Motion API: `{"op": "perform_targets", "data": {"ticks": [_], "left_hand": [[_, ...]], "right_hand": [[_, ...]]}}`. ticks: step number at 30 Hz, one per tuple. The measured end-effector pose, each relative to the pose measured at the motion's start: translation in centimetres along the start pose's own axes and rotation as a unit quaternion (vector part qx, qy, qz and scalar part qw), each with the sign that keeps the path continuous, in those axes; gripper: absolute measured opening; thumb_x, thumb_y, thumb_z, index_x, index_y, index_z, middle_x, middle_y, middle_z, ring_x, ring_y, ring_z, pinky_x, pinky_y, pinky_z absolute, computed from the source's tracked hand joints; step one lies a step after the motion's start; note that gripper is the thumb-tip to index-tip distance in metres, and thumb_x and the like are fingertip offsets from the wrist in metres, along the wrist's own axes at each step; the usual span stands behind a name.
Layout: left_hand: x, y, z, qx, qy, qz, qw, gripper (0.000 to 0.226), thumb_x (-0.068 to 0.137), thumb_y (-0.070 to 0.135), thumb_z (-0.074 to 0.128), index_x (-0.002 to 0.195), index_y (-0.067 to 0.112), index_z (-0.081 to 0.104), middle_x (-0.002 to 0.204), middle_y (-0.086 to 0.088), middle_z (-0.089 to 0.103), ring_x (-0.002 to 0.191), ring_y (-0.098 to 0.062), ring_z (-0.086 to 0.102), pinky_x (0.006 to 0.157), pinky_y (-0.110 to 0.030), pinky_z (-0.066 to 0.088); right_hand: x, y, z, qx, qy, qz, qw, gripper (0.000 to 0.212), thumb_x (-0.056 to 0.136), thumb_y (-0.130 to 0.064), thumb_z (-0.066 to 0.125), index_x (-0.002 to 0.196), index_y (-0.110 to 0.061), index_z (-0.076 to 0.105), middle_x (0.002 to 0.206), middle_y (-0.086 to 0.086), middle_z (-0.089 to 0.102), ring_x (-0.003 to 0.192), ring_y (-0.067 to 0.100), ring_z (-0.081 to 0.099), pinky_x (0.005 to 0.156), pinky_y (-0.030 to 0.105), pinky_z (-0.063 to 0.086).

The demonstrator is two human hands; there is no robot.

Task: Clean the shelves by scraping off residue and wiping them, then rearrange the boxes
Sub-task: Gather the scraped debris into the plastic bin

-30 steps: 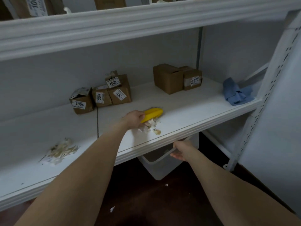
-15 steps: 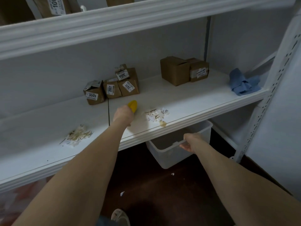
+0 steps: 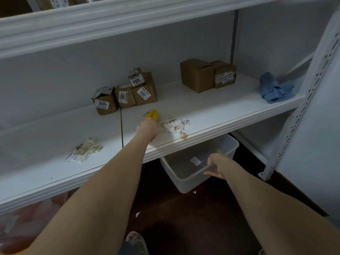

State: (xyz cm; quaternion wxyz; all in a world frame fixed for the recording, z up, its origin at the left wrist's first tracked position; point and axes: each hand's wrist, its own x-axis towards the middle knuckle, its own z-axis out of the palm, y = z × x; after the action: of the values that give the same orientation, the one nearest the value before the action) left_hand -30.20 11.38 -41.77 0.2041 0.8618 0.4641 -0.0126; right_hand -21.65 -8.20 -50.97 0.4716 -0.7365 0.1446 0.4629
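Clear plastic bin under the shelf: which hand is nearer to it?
Right. The right hand grips the near rim of the clear plastic bin; the left hand is above it on the white shelf, holding the yellow plastic scraper.

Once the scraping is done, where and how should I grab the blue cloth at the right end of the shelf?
Pinch the bunched folds at the middle of the blue cloth, coming from the front and above. It lies crumpled near the shelf edge, with the upright close on its right, so a side approach looks cramped. The right hand, holding the clear bin, is nearer.
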Motion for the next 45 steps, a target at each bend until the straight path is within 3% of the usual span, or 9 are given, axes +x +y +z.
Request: {"op": "perform_targets", "data": {"ticks": [3, 7, 12, 19, 23, 28, 32, 37, 45], "left_hand": [[-0.3, 0.5, 0.0, 0.026, -0.007, 0.009, 1.0, 0.026, 0.098, 0.005, 0.038, 0.098, -0.008, 0.061, 0.106, -0.022, 0.067, 0.055, -0.021, 0.056, 0.036, -0.026, 0.036], [-1.3, 1.7, 0.0, 0.027, -0.016, 0.026, 0.999, 0.03, 0.097, 0.007, 0.042, 0.075, -0.004, 0.059, 0.064, -0.012, 0.056, 0.05, -0.018, 0.05, 0.034, -0.024, 0.039], [-1.8, 3.0, 0.6, -0.062, -0.032, 0.024, 0.997, 0.032, 0.095, -0.002, 0.039, 0.064, 0.0, 0.044, 0.063, -0.014, 0.048, 0.047, -0.019, 0.045, 0.022, -0.012, 0.026], [-0.3, 3.6, -0.6, -0.216, -0.056, 0.031, 0.974, 0.034, 0.098, 0.002, 0.031, 0.066, 0.011, 0.039, 0.07, -0.017, 0.047, 0.042, -0.02, 0.043, 0.038, -0.018, 0.033], [1.5, 2.4, -1.5, -0.105, 0.041, 0.038, 0.993, 0.024, 0.098, 0.012, 0.042, 0.111, -0.003, 0.055, 0.116, -0.021, 0.061, 0.104, -0.036, 0.062, 0.075, -0.035, 0.048], [2.8, 2.1, -0.6, -0.017, 0.047, 0.065, 0.997, 0.034, 0.099, 0.012, 0.036, 0.126, -0.004, 0.052, 0.128, -0.021, 0.056, 0.118, -0.036, 0.053, 0.096, -0.039, 0.043], [1.7, 3.0, 0.3, -0.035, 0.006, 0.116, 0.993, 0.037, 0.103, 0.016, 0.03, 0.124, -0.004, 0.052, 0.122, -0.024, 0.057, 0.111, -0.037, 0.056, 0.089, -0.037, 0.045], [0.2, 2.9, -0.4, -0.034, -0.064, 0.162, 0.984, 0.039, 0.104, 0.027, 0.026, 0.109, -0.003, 0.05, 0.088, -0.021, 0.052, 0.054, -0.022, 0.044, 0.051, -0.028, 0.037], [-0.7, 0.8, -1.0, -0.017, 0.056, 0.045, 0.997, 0.03, 0.098, 0.014, 0.038, 0.119, -0.002, 0.052, 0.119, -0.021, 0.058, 0.109, -0.038, 0.057, 0.077, -0.036, 0.044]], "right_hand": [[-0.5, -0.1, 0.0, -0.019, 0.003, -0.005, 1.0, 0.035, 0.099, -0.008, 0.043, 0.13, 0.008, 0.043, 0.126, 0.027, 0.055, 0.041, 0.027, 0.064, 0.022, 0.019, 0.035], [-0.4, -0.3, 0.0, 0.018, 0.015, -0.035, 0.999, 0.034, 0.098, -0.003, 0.044, 0.131, 0.005, 0.043, 0.113, 0.027, 0.054, 0.106, 0.034, 0.065, 0.022, 0.022, 0.035], [-0.5, -1.0, 0.2, 0.066, 0.001, -0.062, 0.996, 0.004, 0.095, 0.003, 0.045, 0.098, 0.003, 0.046, 0.074, 0.014, 0.047, 0.066, 0.024, 0.057, 0.022, 0.023, 0.038], [0.3, -1.7, 1.6, 0.096, 0.002, -0.094, 0.991, 0.01, 0.088, 0.008, 0.049, 0.097, 0.005, 0.051, 0.076, 0.015, 0.054, 0.051, 0.023, 0.059, 0.025, 0.02, 0.038], [-0.1, -2.0, 1.4, 0.097, 0.003, -0.106, 0.99, 0.014, 0.088, 0.009, 0.05, 0.1, 0.004, 0.052, 0.072, 0.014, 0.051, 0.049, 0.022, 0.059, 0.025, 0.022, 0.04], [-0.3, -2.1, 1.3, 0.06, -0.006, -0.095, 0.994, 0.007, 0.09, 0.006, 0.048, 0.085, 0.001, 0.049, 0.068, 0.012, 0.051, 0.038, 0.019, 0.057, 0.027, 0.02, 0.043], [-0.2, -2.2, 1.2, 0.057, 0.003, -0.1, 0.993, 0.013, 0.089, 0.005, 0.049, 0.077, 0.0, 0.049, 0.065, 0.011, 0.053, 0.024, 0.017, 0.052, 0.027, 0.018, 0.042], [-0.2, -1.8, 1.2, 0.078, 0.003, -0.112, 0.991, 0.014, 0.089, 0.004, 0.05, 0.076, 0.0, 0.047, 0.066, 0.011, 0.051, 0.022, 0.016, 0.05, 0.025, 0.018, 0.038], [-0.9, -1.2, 0.5, 0.091, -0.011, -0.115, 0.989, 0.009, 0.088, 0.003, 0.048, 0.079, 0.002, 0.049, 0.066, 0.011, 0.05, 0.023, 0.017, 0.052, 0.026, 0.017, 0.037]]}}
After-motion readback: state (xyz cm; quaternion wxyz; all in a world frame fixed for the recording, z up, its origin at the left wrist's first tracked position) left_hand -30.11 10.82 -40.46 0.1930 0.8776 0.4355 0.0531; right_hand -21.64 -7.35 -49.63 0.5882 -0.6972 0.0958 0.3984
